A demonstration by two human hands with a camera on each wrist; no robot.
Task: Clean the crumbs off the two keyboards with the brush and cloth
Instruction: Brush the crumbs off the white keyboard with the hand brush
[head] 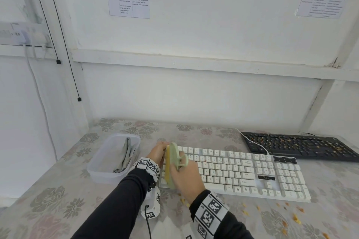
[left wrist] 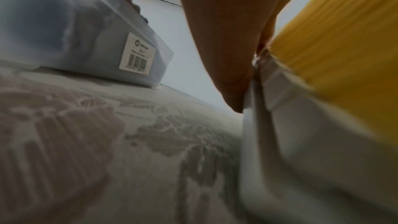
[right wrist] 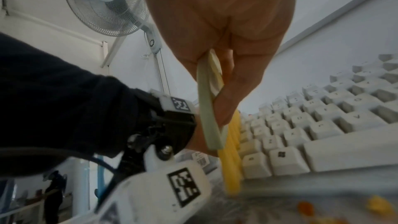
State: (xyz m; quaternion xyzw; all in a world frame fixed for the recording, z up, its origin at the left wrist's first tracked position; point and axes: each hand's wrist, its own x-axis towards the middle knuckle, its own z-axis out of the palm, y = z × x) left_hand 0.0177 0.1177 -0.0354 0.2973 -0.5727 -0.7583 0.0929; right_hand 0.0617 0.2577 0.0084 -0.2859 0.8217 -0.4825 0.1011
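Observation:
A white keyboard lies across the middle of the floral table, a black keyboard strewn with crumbs behind it at the right. My right hand grips a green brush by its loop handle; the yellow bristles stand on the white keyboard's left end. My left hand lies against that keyboard's left edge, fingers straight. A grey cloth sits in a clear plastic box left of my hands. Orange-yellow crumbs dot the table in front of the white keyboard.
The wall stands close behind the table. The white keyboard's cable runs back over the black keyboard. Two black cords hang at the left wall. A wall fan shows in the right wrist view.

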